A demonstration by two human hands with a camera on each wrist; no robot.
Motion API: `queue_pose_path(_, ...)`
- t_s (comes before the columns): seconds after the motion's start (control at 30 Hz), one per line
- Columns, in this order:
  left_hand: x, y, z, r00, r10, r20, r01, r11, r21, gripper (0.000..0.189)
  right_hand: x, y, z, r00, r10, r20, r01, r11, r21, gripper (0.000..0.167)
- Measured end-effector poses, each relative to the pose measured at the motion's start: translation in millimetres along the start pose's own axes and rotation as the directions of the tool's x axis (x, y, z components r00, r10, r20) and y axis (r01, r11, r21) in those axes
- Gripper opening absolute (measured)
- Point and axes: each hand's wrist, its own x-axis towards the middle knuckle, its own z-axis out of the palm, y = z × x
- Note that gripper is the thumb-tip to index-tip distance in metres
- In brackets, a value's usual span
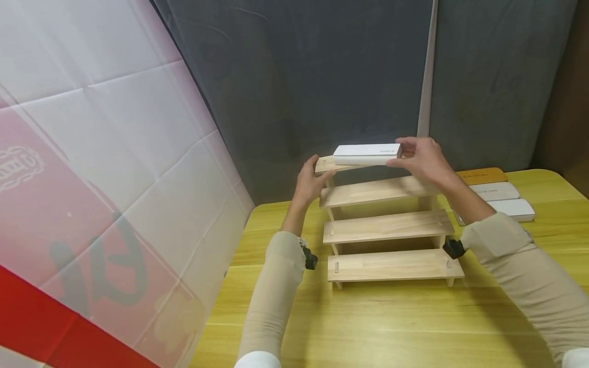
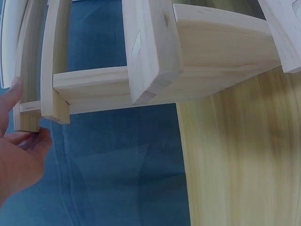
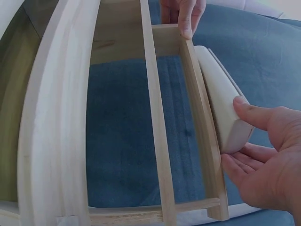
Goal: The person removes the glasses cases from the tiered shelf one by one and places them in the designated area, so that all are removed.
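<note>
A white glasses case (image 1: pixel 363 151) with small print on its lid lies along the top board of a stepped wooden display rack (image 1: pixel 386 228). My right hand (image 1: pixel 424 159) holds the case by its right end, as the right wrist view also shows, thumb on one side of the case (image 3: pixel 218 96) and fingers at its lower edge. At the rack's upper left, my left hand (image 1: pixel 308 181) grips the end of the top board. In the left wrist view, that hand (image 2: pixel 21 157) has its thumb and fingers on opposite sides of the board's end.
Right of the rack, partly behind my right forearm, lie an orange case (image 1: pixel 483 176) and white cases (image 1: pixel 499 191) on the yellow wood-grain table (image 1: pixel 368 327). A grey cloth (image 1: pixel 299 92) hangs behind. To the left stands a printed white and red sheet (image 1: pixel 129 133).
</note>
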Motion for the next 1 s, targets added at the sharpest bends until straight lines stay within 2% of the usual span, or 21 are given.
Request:
queue_pose_path(0.17,-0.4,-0.1,-0.3,1.0,-0.001,0.0,0.001,1.0,0.009,0.078,-5.5,3,2,0.999,0.003,-0.049,-0.001,0.999,0.041,0.072)
queue_pose_path(0.4,-0.2,0.6,-0.9,1.0,-0.002,-0.003,0.002,1.0,-0.005,0.078,-15.0,8,0,0.996,0.045,-0.077,-0.034,0.99,0.133,0.072)
queue_pose_path(1.0,-1.6,-1.0,-2.6,1.0,-0.006,0.012,0.006,1.0,-0.006,0.077,-45.1,16,-17,0.997,0.058,-0.05,-0.045,0.97,0.24,0.073)
